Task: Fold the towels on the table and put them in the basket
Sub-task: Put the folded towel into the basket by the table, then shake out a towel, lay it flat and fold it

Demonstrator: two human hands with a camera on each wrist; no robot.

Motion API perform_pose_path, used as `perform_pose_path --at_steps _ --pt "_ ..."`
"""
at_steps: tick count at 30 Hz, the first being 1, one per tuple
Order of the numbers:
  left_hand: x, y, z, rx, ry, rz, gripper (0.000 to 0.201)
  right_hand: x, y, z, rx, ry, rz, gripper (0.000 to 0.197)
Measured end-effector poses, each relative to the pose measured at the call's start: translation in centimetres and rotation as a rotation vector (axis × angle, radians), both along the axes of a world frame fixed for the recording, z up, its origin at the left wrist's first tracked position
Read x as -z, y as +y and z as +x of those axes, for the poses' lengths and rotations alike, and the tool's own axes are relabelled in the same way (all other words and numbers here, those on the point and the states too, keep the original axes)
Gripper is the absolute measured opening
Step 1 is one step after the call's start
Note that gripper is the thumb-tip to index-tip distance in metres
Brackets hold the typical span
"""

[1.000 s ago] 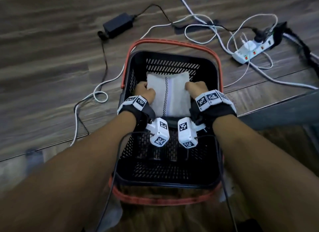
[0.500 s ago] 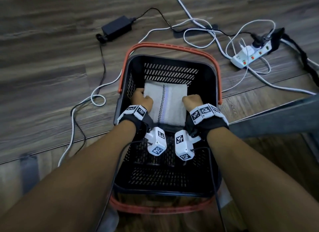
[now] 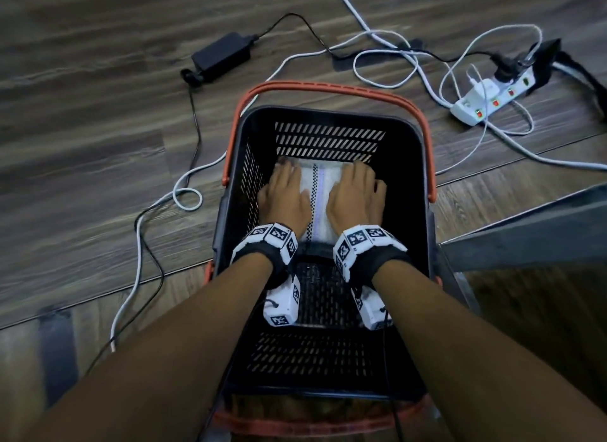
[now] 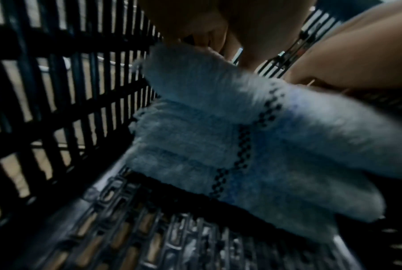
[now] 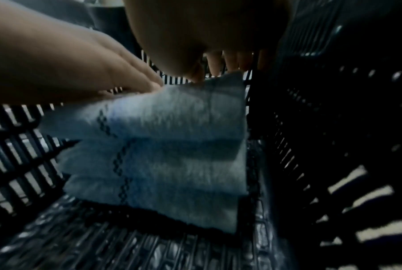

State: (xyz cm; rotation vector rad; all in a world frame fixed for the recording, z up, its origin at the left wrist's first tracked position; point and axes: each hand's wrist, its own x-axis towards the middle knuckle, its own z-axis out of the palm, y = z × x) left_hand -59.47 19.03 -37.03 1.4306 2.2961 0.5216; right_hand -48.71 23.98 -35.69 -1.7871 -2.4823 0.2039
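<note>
Both hands have gone from gripping the towel's sides to lying flat on top: left hand and right hand are pressing, fingers straight. Towel is resting on the stack in the basket, far end. Placement looks done; release likely next.

A dark wood-plank floor fills the head view. On it lies a black power adapter, its thin black cord trailing toward the near side. Farther right sits a white power strip with red switches and several plugs, amid looping white cables. Another white cable curls into a small loop.
</note>
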Motion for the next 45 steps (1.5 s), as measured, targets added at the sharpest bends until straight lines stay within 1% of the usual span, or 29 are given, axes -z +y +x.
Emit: perform_pose_path --at_steps 3,6,9,11,13,14,16,18,19,20,22,24,27,29,31,33,36,38,40,42,45 --pt "1.6 0.0 0.0 0.075 0.06 -0.06 0.053 2.5 -0.1 0.2 0.003 0.006 -0.053 0.046" --pt "3.3 -0.3 0.4 0.084 0.112 -0.037 0.054 4.4 -0.4 0.3 -0.01 0.054 0.048 0.05" --pt "4.2 -0.5 0.7 0.06 0.162 0.006 0.056 5.4 -0.5 0.2 -0.005 0.057 0.086 0.051" --pt "4.2 -0.3 0.7 0.061 0.158 -0.016 0.056 5.3 -0.5 0.2 -0.002 0.043 0.079 0.051" --pt "3.7 -0.2 0.8 0.07 0.165 -0.061 0.056 4.4 -0.6 0.3 -0.011 0.017 0.017 0.053" --pt "3.1 -0.2 0.8 0.08 0.172 -0.101 0.057 3.8 -0.6 0.4 -0.024 -0.017 -0.045 0.055" --pt "1.5 -0.3 0.8 0.113 0.155 -0.236 0.058 2.0 -0.8 0.8 -0.054 -0.121 -0.192 0.059" --pt "-1.6 -0.6 0.9 0.166 0.12 -0.42 0.059 -0.5 -1.0 1.3 -0.077 -0.231 -0.34 0.057" --pt "-3.5 -1.0 1.1 0.188 0.11 -0.497 0.056 -2.2 -1.2 1.5 -0.088 -0.27 -0.417 0.053" --pt "-5.6 -1.5 1.2 0.203 0.098 -0.549 0.049 -4.3 -1.7 1.8 -0.104 -0.3 -0.48 0.045" --pt "-9.5 -3.3 1.6 0.243 0.063 -0.6 0.034 -8.8 -3.3 2.7 -0.151 -0.324 -0.527 0.029" --pt "-13.4 -5.4 2.1 0.278 0.054 -0.597 0.033 -13.3 -5.4 3.9 -0.176 -0.327 -0.514 0.029" --pt "-20.5 -7.9 2.8 0.308 0.106 -0.516 0.039 -19.5 -8.1 6.3 -0.156 -0.332 -0.468 0.034" --pt "-25.8 -9.4 3.2 0.328 0.144 -0.439 0.041 -23.9 -9.3 8.1 -0.128 -0.283 -0.433 0.035" --pt "-30.7 -10.8 3.7 0.321 0.179 -0.317 0.038 -28.8 -10.6 10.0 -0.091 -0.22 -0.407 0.036" --pt "-35.6 -12.3 4.6 0.337 0.212 -0.182 0.035 -34.0 -12.0 12.0 -0.061 -0.157 -0.346 0.033" --pt "-42.5 -15.0 6.6 0.393 0.243 -0.056 0.032 -40.9 -14.5 15.3 -0.016 -0.108 -0.234 0.034" --pt "-45.9 -16.4 8.1 0.415 0.272 0.014 0.032 -45.0 -16.6 17.8 0.03 -0.095 -0.168 0.035" --pt "-48.4 -17.2 10.2 0.48 0.308 0.061 0.034 -48.1 -18.5 20.4 0.077 -0.092 -0.119 0.036" --pt "-50.6 -17.9 12.5 0.562 0.34 0.091 0.033 -50.2 -20.4 23.1 0.134 -0.07 -0.085 0.039" --pt "-53.1 -18.4 16.6 0.701 0.356 0.132 0.032 -52.3 -23.0 27.9 0.223 -0.051 -0.065 0.037"
